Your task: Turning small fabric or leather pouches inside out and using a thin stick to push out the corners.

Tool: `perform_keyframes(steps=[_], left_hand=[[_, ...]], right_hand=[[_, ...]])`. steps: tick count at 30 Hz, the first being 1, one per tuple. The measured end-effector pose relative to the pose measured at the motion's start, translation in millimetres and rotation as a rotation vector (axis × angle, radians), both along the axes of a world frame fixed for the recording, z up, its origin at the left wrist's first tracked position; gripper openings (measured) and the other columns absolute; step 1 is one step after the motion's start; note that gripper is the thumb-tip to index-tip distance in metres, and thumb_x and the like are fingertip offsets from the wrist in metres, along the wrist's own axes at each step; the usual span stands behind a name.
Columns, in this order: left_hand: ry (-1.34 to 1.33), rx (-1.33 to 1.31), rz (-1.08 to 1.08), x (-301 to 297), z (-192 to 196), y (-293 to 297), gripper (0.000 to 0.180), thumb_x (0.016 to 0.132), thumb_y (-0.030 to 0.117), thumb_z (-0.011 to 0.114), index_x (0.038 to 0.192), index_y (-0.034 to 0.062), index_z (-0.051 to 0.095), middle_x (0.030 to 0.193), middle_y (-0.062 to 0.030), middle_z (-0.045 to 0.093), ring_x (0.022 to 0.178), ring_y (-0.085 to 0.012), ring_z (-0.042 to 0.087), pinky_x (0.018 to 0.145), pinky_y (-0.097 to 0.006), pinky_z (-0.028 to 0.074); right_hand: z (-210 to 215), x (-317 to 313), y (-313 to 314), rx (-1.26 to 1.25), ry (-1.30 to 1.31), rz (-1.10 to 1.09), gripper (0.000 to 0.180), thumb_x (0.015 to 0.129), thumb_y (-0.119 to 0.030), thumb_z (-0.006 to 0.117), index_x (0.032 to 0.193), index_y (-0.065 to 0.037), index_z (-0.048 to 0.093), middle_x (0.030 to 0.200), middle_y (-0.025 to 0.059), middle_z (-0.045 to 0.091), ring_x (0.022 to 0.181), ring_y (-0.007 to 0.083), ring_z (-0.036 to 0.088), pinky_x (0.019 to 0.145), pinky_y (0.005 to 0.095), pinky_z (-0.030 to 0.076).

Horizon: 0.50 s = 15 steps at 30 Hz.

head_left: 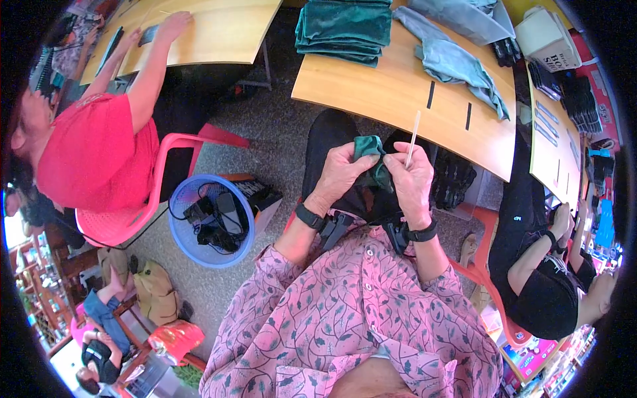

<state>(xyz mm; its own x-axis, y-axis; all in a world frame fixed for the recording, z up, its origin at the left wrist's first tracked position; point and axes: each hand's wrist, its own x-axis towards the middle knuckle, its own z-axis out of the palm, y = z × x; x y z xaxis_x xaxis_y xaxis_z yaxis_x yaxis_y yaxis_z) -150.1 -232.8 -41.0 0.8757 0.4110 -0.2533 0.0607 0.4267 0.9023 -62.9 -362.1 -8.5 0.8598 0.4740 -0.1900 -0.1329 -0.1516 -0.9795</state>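
Fingers (361, 164) of both our left hand (338, 176) and right hand (413, 179) pinch one small green cloth piece (371, 156), right also gripping a thin stick (413, 139); stacked green cloths (345, 30) wait on the table (398, 99).

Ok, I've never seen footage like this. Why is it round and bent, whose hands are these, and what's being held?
There is no machine here. One wide fisheye camera worn on a person's head looks down, so straight edges curve near the rim. The floral pink sleeves rising from the lower edge are the wearer's own arms. The left hand and right hand both pinch a small dark green cloth piece over the lap; the right hand also holds a thin pale stick. Ahead stands a wooden table with a stack of folded green cloth and a grey-blue cloth. A blue basket sits on the floor to the left. A person in a red top works at another table.
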Motion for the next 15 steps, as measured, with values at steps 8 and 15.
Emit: perform_keyframes(steps=[8,15], left_hand=[[-0.071,-0.198,0.124,1,-5,9,0.016,0.089,0.01,0.068,0.104,0.0046,0.067,0.092,0.0028,0.067,0.082,-0.0051,0.06,0.074,-0.023,0.051],[-0.203,-0.067,0.148,0,8,5,0.024,0.085,0.007,0.072,0.108,0.0044,0.064,0.1,0.0002,0.067,0.09,-0.0088,0.062,0.083,-0.026,0.051]], right_hand=[[5,16,-5,0.091,0.039,-0.039,0.022,0.091,-0.008,0.065,0.109,0.0,0.055,0.088,0.0066,0.068,0.079,0.0072,0.061,0.07,0.0199,0.047],[6,3,-10,-0.024,0.034,0.255,0.02,0.087,-0.007,0.069,0.105,0.0,0.064,0.09,-0.0015,0.064,0.076,0.0038,0.056,0.069,0.0201,0.047]])
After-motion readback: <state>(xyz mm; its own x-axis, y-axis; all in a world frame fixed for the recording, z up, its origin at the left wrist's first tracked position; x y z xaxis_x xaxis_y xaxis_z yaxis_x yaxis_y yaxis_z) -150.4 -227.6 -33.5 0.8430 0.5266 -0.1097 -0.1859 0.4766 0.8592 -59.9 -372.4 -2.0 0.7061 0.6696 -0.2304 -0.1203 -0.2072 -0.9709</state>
